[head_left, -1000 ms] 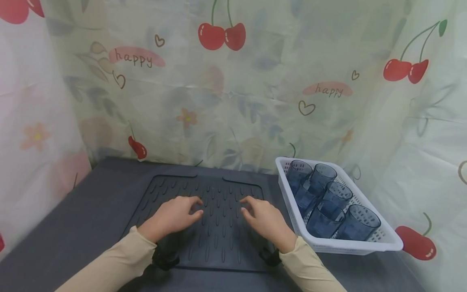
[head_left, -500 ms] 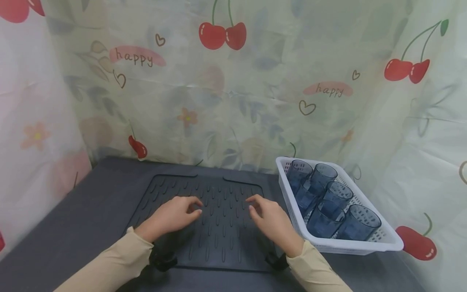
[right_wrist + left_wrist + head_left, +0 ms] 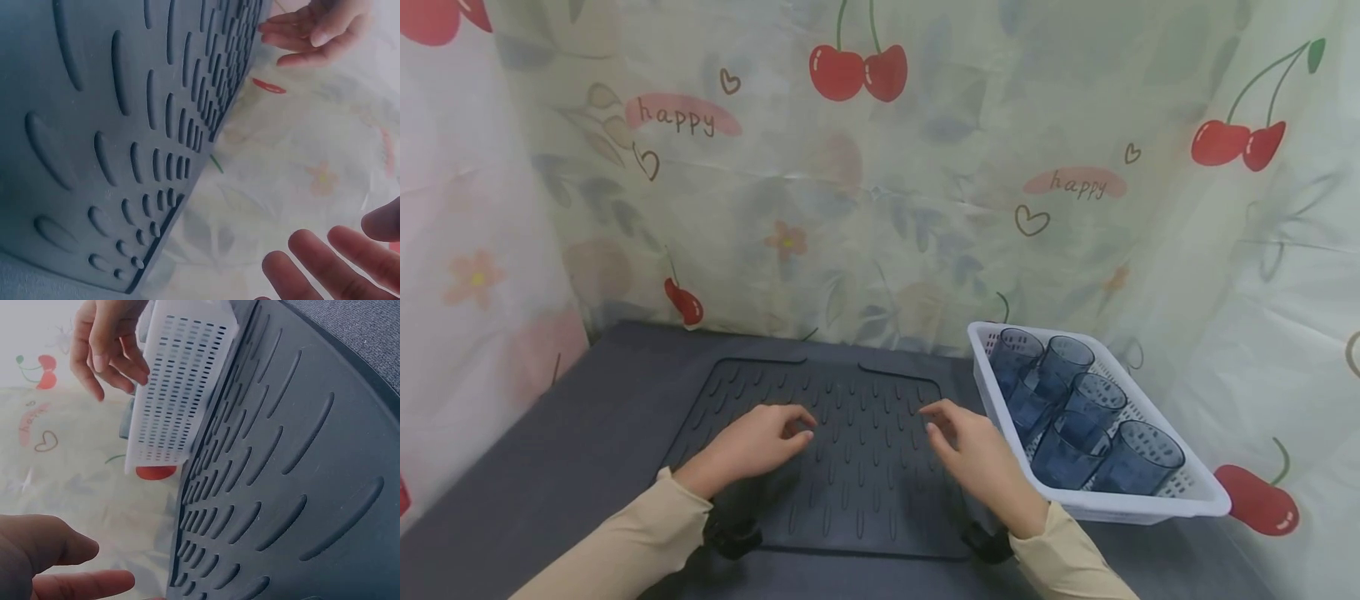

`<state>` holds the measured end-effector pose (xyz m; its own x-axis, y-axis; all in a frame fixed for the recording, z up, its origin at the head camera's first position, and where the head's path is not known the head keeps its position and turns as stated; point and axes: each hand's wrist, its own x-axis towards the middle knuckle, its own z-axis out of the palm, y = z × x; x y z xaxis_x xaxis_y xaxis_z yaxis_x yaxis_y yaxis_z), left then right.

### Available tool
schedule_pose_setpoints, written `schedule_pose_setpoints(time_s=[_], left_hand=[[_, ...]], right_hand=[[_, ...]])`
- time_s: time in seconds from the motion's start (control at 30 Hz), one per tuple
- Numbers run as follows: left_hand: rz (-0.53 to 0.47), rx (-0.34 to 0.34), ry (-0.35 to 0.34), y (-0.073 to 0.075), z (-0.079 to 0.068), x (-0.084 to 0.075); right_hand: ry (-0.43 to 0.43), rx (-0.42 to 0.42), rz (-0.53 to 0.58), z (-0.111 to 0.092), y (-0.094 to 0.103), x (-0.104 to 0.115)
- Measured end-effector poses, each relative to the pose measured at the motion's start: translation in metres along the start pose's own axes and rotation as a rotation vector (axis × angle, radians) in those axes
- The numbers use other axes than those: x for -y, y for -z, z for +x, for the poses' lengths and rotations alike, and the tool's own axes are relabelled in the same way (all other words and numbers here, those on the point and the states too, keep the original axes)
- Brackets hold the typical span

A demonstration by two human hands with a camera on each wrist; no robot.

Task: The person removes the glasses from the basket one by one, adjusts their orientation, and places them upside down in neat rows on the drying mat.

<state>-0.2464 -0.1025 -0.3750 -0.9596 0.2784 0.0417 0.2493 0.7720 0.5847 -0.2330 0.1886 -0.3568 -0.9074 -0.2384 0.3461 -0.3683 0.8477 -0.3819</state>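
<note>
Over the left half of a dark ribbed drying mat hovers my left hand, holding nothing, its fingers loosely bent. My right hand hangs above the mat's right edge, also holding nothing, with relaxed fingers. To its right stands a white perforated plastic basket with several blue-tinted drinking glasses inside. The left wrist view shows the basket's slotted side beyond the mat. In the right wrist view, the fingers of my right hand are spread apart, touching nothing.
A dark grey cloth covers the table around the mat. Behind and at both sides hangs a curtain printed with cherries, hearts and flowers. Each wrist carries a black strapped device.
My right hand has moved a little to the right, toward the basket. My left hand has drifted slightly left. Mat, basket and glasses stay where they were.
</note>
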Motion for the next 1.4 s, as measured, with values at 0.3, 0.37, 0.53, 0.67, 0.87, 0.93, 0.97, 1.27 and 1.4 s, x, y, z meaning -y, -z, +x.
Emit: schedule_pose_setpoints(time_s=[0.3, 0.37, 0.53, 0.67, 0.87, 0.93, 0.97, 1.27, 1.4], left_hand=[[-0.007, 0.003, 0.002, 0.001, 0.000, -0.001], [-0.012, 0.006, 0.004, 0.001, -0.001, -0.001], [-0.015, 0.010, 0.003, 0.001, -0.001, -0.002], [-0.017, 0.010, 0.000, 0.000, -0.001, -0.003], [-0.019, 0.008, -0.009, 0.000, -0.001, -0.003], [-0.018, 0.007, -0.010, 0.000, -0.001, -0.003], [-0.015, 0.006, -0.013, 0.000, -0.001, -0.004], [-0.020, 0.014, -0.006, 0.001, 0.000, -0.004], [-0.024, 0.016, -0.007, 0.001, 0.001, -0.004]], right_hand=[[0.100, -0.103, 0.050, -0.005, 0.016, -0.003], [0.102, -0.123, 0.061, -0.007, 0.020, -0.004], [0.154, -0.208, 0.071, -0.009, 0.028, -0.007], [0.200, -0.283, 0.080, -0.009, 0.035, -0.012], [0.217, -0.370, 0.082, -0.005, 0.045, -0.021], [0.226, -0.405, 0.087, -0.004, 0.049, -0.024], [0.229, -0.425, 0.090, -0.004, 0.050, -0.026], [0.242, -0.576, 0.133, -0.003, 0.064, -0.041], [0.224, -0.629, 0.133, -0.005, 0.069, -0.049]])
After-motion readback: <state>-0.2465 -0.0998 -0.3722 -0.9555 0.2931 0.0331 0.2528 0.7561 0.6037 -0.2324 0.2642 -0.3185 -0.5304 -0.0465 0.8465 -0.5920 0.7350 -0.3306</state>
